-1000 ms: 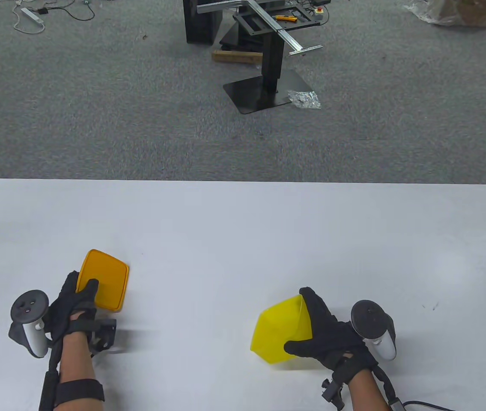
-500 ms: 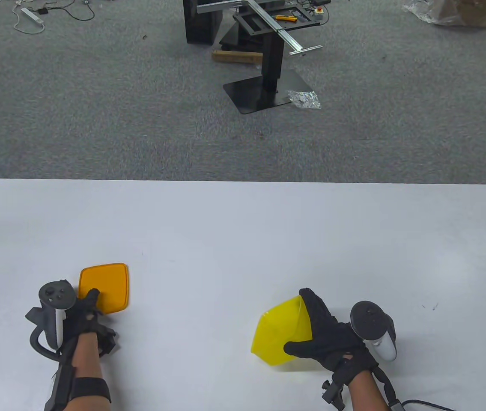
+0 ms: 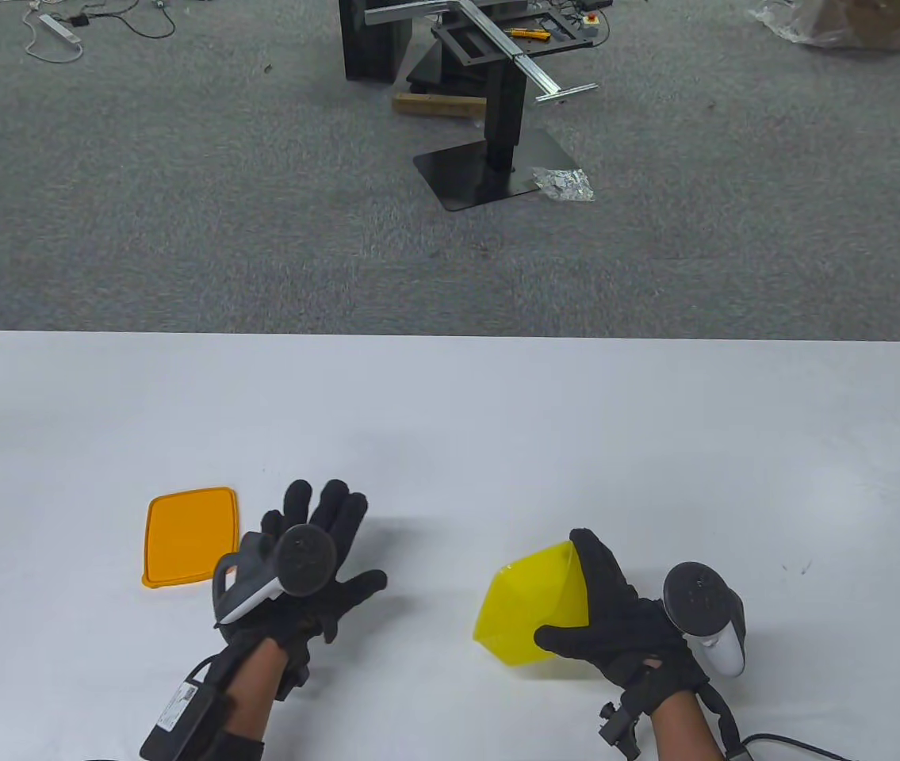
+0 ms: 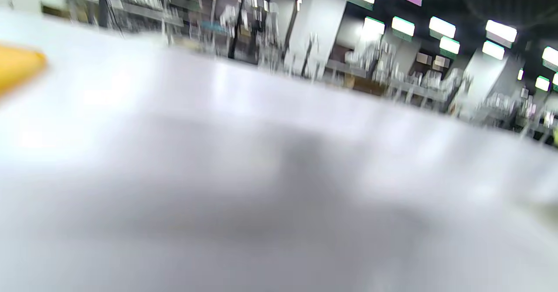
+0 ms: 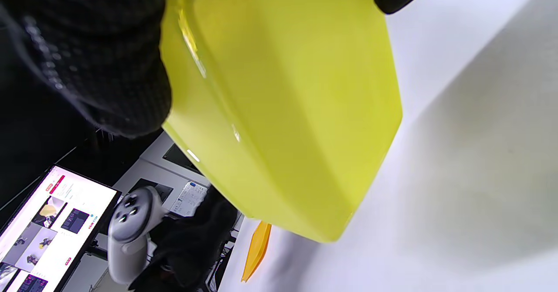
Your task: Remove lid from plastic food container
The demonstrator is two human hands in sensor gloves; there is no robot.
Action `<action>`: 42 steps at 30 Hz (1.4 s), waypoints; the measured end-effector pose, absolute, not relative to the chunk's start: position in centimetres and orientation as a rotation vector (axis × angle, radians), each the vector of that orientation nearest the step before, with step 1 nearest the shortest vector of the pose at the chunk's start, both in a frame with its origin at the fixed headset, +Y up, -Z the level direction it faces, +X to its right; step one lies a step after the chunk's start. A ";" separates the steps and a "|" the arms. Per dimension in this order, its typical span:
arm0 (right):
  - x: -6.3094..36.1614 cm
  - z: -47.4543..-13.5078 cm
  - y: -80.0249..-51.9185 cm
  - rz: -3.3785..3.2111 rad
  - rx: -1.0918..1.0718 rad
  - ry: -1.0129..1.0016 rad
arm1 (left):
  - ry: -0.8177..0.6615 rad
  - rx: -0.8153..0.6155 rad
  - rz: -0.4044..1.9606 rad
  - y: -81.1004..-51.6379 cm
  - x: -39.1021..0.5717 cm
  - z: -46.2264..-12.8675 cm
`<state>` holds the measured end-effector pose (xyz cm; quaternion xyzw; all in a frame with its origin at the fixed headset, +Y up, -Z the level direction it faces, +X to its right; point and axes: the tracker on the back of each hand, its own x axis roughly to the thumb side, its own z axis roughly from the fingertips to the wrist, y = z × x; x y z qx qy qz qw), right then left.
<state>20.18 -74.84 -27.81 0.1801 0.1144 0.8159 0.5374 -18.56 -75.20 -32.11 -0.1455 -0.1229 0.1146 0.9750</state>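
The orange lid (image 3: 189,537) lies flat on the white table (image 3: 450,412) at the left, apart from both hands. It shows as an orange blur at the left edge of the left wrist view (image 4: 17,67) and edge-on in the right wrist view (image 5: 257,248). My left hand (image 3: 321,547) hovers to the right of the lid, fingers spread and empty. My right hand (image 3: 604,614) grips the yellow container (image 3: 529,610) by its rim and holds it tilted, bottom facing left. The container fills the right wrist view (image 5: 283,104).
The table's far edge runs across the middle of the table view. Beyond it is grey carpet with a black metal stand (image 3: 489,119) and cables. A monitor (image 5: 48,222) shows in the right wrist view.
My left hand has let go of the lid, which stays flat on the table, and has moved right toward the container with fingers spread. My right hand has shifted the container slightly right.
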 end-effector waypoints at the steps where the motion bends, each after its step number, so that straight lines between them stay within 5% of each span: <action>1: 20.2 -27.8 -74.9 1.943 0.424 0.269 | -0.250 -0.321 0.231 -75.6 -18.1 -32.3; 6: 21.2 -28.0 -74.3 1.994 0.325 0.212 | -0.259 -0.322 0.212 -76.1 -17.7 -32.5; 17: 29.7 -28.0 -74.9 2.191 -0.301 -0.149 | -0.285 -0.345 0.231 -76.3 -17.6 -32.2; 36: 29.5 -28.8 -77.2 2.524 -0.611 0.289 | -0.293 -0.343 0.255 -76.2 -18.0 -32.2; 42: 28.0 -28.4 -74.7 2.590 -0.490 0.377 | -0.294 -0.334 0.276 -76.0 -18.3 -32.2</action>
